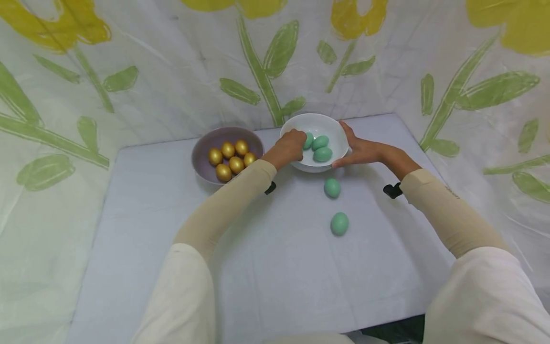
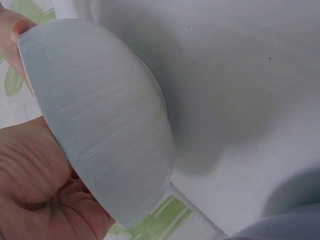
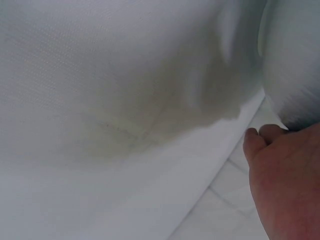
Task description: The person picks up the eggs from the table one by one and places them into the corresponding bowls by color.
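Observation:
At the back of the table is a white bowl [image 1: 315, 167] with green eggs [image 1: 322, 154] inside. My right hand [image 1: 361, 148] holds the bowl's right side, thumb at the near rim and fingers toward the far side. In the right wrist view, that hand [image 3: 287, 185] lies against the bowl's outer wall [image 3: 295, 60]. My left hand [image 1: 292, 145] reaches over the left rim with fingers curled, at a green egg [image 1: 308, 140] that it partly covers. The left wrist view shows this hand [image 2: 45, 185] behind the bowl's outer wall [image 2: 105, 110], fingertips hidden.
A mauve bowl [image 1: 199, 165] with several golden eggs [image 1: 236, 165] stands to the left, partly behind my left forearm. Two loose green eggs lie in front of the white bowl, the nearer egg [image 1: 339, 223] closer to me. A flower-painted curtain [image 1: 172, 71] hangs behind the table.

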Available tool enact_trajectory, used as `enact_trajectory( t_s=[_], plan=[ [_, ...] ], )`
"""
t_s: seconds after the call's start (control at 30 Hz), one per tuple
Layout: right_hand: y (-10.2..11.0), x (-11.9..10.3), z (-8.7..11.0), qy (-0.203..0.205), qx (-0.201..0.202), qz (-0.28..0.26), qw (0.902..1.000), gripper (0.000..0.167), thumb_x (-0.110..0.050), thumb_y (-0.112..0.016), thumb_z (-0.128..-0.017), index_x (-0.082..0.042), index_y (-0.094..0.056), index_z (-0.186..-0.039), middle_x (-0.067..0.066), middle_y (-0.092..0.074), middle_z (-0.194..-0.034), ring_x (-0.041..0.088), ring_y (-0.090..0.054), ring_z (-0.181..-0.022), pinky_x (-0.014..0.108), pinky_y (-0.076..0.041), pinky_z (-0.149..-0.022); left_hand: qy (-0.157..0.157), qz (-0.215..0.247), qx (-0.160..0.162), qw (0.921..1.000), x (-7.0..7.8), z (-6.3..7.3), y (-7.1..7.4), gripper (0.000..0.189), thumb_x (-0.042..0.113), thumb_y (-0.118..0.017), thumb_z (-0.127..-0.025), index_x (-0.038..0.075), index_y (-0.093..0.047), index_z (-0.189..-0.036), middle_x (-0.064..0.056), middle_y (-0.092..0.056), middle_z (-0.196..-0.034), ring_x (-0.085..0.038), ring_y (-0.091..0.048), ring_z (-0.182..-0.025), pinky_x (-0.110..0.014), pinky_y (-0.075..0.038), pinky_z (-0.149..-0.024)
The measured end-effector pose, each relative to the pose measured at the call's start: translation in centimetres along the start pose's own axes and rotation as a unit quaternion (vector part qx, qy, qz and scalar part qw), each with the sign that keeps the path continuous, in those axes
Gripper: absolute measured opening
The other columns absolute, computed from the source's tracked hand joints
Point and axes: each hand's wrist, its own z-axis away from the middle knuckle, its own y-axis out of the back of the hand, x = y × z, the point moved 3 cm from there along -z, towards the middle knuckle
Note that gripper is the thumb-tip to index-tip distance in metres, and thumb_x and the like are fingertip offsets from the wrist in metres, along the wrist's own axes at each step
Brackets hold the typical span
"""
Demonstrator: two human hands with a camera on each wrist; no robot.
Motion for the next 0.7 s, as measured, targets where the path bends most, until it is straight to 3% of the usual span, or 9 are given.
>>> enact_trajectory(
  t_s=[0.17, 0.3, 0.4, 0.47, 0.57, 0.63, 0.7],
  plan=[
    [-0.3, -0.2, -0.2, -0.002, -0.006, -0.001, 1.0, 0.136, -0.045, -0.084, -0.089, -0.034, 0.03, -0.162, 0.006, 0.016, -0.174, 0.035, -0.004, -0.16, 0.065, -0.013, -0.126, -0.005, 0.011, 0.016, 0.9998, -0.5, 0.4, -0.1, 0.027, 0.011, -0.077, -0.096, 0.004, -0.062, -0.117, -0.01, -0.059, -0.112, -0.023, -0.054, -0.101, -0.038, -0.053, -0.092],
    [-0.5, -0.3, -0.4, -0.005, -0.01, -0.002, 0.9999, 0.136, -0.046, -0.084, -0.089, -0.037, 0.031, -0.161, 0.007, 0.017, -0.174, 0.034, -0.003, -0.16, 0.064, -0.012, -0.127, -0.023, 0.056, 0.046, 0.9971, -1.1, 1.0, -0.1, 0.017, 0.008, -0.074, -0.095, 0.001, -0.065, -0.108, -0.011, -0.061, -0.103, -0.026, -0.054, -0.098, -0.037, -0.049, -0.086],
    [-0.5, -0.3, -0.4, -0.006, -0.009, 0.002, 0.9999, 0.137, -0.046, -0.084, -0.089, -0.035, 0.032, -0.161, 0.009, 0.016, -0.174, 0.036, -0.003, -0.16, 0.065, -0.013, -0.126, -0.049, 0.084, 0.085, 0.9916, -1.5, 1.5, -0.1, 0.033, 0.016, -0.071, -0.098, -0.001, -0.07, -0.126, -0.014, -0.07, -0.123, -0.027, -0.061, -0.113, -0.036, -0.05, -0.094],
    [-0.4, -0.3, -0.4, -0.008, -0.008, 0.004, 0.9999, 0.137, -0.045, -0.085, -0.089, -0.032, 0.031, -0.162, 0.01, 0.015, -0.174, 0.037, -0.004, -0.16, 0.065, -0.014, -0.126, -0.074, 0.119, 0.115, 0.9835, -1.6, 1.9, -0.2, 0.046, 0.022, -0.07, -0.101, 0.001, -0.065, -0.142, -0.015, -0.066, -0.142, -0.031, -0.063, -0.106, -0.039, -0.051, -0.092],
    [-0.2, -0.3, -0.2, -0.014, -0.007, 0.009, 0.9998, 0.138, -0.044, -0.084, -0.09, -0.029, 0.032, -0.161, 0.01, 0.016, -0.174, 0.038, -0.004, -0.16, 0.066, -0.014, -0.125, -0.107, 0.188, 0.178, 0.96, -1.5, 2.8, -0.5, 0.057, 0.031, -0.071, -0.102, 0.009, -0.057, -0.153, -0.007, -0.057, -0.154, -0.028, -0.068, -0.113, -0.032, -0.052, -0.097],
    [-0.1, -0.2, -0.2, -0.016, -0.008, 0.01, 0.9998, 0.138, -0.042, -0.084, -0.09, -0.03, 0.033, -0.16, 0.011, 0.015, -0.174, 0.038, -0.004, -0.16, 0.066, -0.014, -0.125, -0.137, 0.266, 0.207, 0.9313, -1.0, 3.8, -0.7, 0.059, 0.034, -0.073, -0.101, 0.013, -0.057, -0.153, -0.002, -0.056, -0.155, -0.025, -0.069, -0.115, -0.028, -0.052, -0.098],
    [0.0, -0.2, -0.1, -0.016, -0.011, 0.013, 0.9997, 0.138, -0.041, -0.084, -0.09, -0.031, 0.034, -0.16, 0.012, 0.016, -0.173, 0.039, -0.004, -0.159, 0.067, -0.014, -0.125, -0.168, 0.339, 0.226, 0.8975, -0.4, 4.9, -1.0, 0.058, 0.035, -0.076, -0.1, 0.019, -0.059, -0.153, 0.005, -0.057, -0.154, -0.015, -0.06, -0.135, -0.022, -0.047, -0.108]
  ],
)
